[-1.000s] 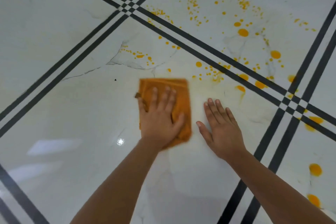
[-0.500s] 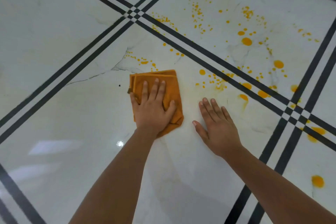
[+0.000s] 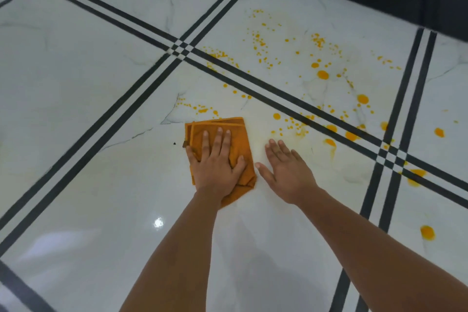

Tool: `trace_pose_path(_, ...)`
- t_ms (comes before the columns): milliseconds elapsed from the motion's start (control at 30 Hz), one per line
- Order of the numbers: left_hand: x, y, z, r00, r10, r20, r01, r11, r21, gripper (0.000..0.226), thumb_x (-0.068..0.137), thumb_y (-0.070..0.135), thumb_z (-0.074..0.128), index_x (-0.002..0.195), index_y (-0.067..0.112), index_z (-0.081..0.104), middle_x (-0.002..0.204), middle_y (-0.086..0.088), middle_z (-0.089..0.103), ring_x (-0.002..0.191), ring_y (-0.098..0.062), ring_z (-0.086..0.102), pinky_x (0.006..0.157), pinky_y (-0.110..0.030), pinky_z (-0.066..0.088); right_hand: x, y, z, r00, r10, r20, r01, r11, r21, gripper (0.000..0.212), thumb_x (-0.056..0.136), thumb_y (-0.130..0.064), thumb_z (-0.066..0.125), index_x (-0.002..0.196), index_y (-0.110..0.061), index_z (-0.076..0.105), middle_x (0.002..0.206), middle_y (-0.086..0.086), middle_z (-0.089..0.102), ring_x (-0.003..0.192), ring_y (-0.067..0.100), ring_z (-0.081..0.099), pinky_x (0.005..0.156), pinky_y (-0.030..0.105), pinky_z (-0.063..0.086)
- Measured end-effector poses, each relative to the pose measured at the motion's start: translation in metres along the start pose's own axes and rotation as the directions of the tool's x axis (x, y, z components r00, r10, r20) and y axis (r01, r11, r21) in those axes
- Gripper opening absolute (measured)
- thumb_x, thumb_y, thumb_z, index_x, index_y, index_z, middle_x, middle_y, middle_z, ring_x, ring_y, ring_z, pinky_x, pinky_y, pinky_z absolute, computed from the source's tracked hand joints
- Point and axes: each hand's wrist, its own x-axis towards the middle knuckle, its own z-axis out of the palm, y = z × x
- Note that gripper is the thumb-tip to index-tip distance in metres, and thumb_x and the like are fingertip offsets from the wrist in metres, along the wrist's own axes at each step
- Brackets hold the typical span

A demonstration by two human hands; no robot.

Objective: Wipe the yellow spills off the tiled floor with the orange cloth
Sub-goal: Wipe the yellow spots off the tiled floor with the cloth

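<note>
From the head view, the left hand (image 3: 215, 167) lies flat with fingers spread on the folded orange cloth (image 3: 241, 139), pressing it to the white tiled floor (image 3: 88, 185) without gripping it. The right hand (image 3: 287, 172) rests open and empty, palm down on the floor just beside the cloth. Yellow spills (image 3: 323, 75) dot the tiles beyond and to the right of both hands, across the black double stripes (image 3: 278, 99), with the nearest drops just past the cloth's far edge
</note>
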Motion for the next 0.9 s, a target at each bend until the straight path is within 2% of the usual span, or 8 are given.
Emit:
trace_pose_path(167,0.021,-0.007,-0.008,0.995,-0.059,0.076,0.057,0.998,0.028,0.075,0.079,0.067,-0.002,0.146,0.032,-0.009,0.156,0.006,-0.006,0.142,-0.024,-0.011,0.108,-0.057,-0.009,0.004,0.000,0.012,0.998,-0.044,-0.055,0.045,0.999,0.011,0.105,0.064,-0.069,-0.031,0.148,-0.014,0.002,0.157,0.002,0.000,0.144,0.016,-0.004,0.114,0.032,0.000)
trace_pose_path(300,0.024,-0.003,-0.026,0.974,-0.058,0.219,0.043,0.996,0.072,0.069,0.090,0.062,0.015,0.146,0.030,-0.011,0.156,0.005,-0.011,0.142,-0.026,-0.011,0.109,-0.061,-0.001,0.017,0.001,-0.002,0.996,-0.076,-0.036,0.078,0.996,0.051,0.102,0.069,-0.069,-0.024,0.148,-0.013,0.005,0.157,0.004,0.004,0.144,0.017,-0.001,0.114,0.032,0.001)
trace_pose_path(433,0.028,-0.006,-0.031,0.968,-0.061,0.245,0.038,0.994,0.099,0.073,0.088,0.065,0.012,0.146,0.028,-0.011,0.156,0.004,-0.012,0.142,-0.026,-0.011,0.109,-0.061,0.002,0.050,-0.011,-0.014,0.993,-0.110,-0.045,0.113,0.992,0.060,0.075,0.091,-0.060,0.006,0.148,-0.011,0.006,0.157,0.006,0.004,0.144,0.017,0.000,0.115,0.033,0.000)
trace_pose_path(567,0.037,-0.011,-0.017,0.986,-0.119,0.114,0.112,0.991,0.074,0.082,0.076,0.071,-0.003,0.146,0.028,-0.010,0.156,0.003,-0.010,0.141,-0.027,-0.014,0.108,-0.060,-0.007,0.073,-0.012,-0.006,0.975,-0.186,-0.120,0.190,0.982,0.016,0.108,0.067,-0.069,-0.031,0.147,-0.011,0.011,0.156,0.005,0.009,0.144,0.018,0.003,0.113,0.032,-0.002)
trace_pose_path(700,0.083,-0.032,-0.023,0.968,-0.247,0.055,0.247,0.969,0.003,0.075,0.087,0.067,0.013,0.146,0.027,-0.012,0.156,0.002,-0.009,0.141,-0.028,-0.015,0.109,-0.060,-0.009,0.073,-0.004,-0.002,0.969,-0.221,-0.111,0.226,0.974,0.030,0.107,0.067,-0.071,-0.030,0.147,-0.012,0.010,0.153,-0.002,0.003,0.141,0.010,-0.002,0.111,0.028,-0.006)
trace_pose_path(767,0.079,-0.036,-0.021,0.983,-0.180,0.018,0.180,0.984,0.019,0.074,0.086,0.067,0.008,0.146,0.028,-0.011,0.156,0.002,-0.008,0.141,-0.027,-0.014,0.109,-0.059,-0.009,0.072,0.002,-0.005,0.967,-0.218,-0.131,0.220,0.976,0.000,0.099,0.078,-0.068,-0.019,0.144,-0.008,0.022,0.152,0.003,0.016,0.139,0.011,0.009,0.112,0.030,0.005)
trace_pose_path(833,0.058,-0.036,-0.018,1.000,-0.008,0.021,0.007,0.998,0.058,0.074,0.083,0.067,0.004,0.146,0.030,-0.007,0.156,0.004,-0.004,0.142,-0.025,-0.012,0.110,-0.057,-0.009,0.066,0.008,-0.005,0.973,-0.189,-0.133,0.184,0.982,-0.044,0.084,0.091,-0.061,0.000,0.137,-0.002,0.038,0.144,0.012,0.039,0.135,0.020,0.028,0.108,0.040,0.020)
trace_pose_path(900,0.058,-0.044,-0.017,0.993,0.101,0.061,-0.106,0.991,0.081,0.076,0.080,0.068,0.004,0.146,0.032,-0.006,0.157,0.005,-0.002,0.142,-0.023,-0.011,0.111,-0.057,-0.007,0.064,0.011,0.000,0.976,-0.176,-0.129,0.167,0.983,-0.080,0.079,0.094,-0.058,0.006,0.135,-0.001,0.041,0.141,0.014,0.043,0.133,0.021,0.029,0.106,0.043,0.025)
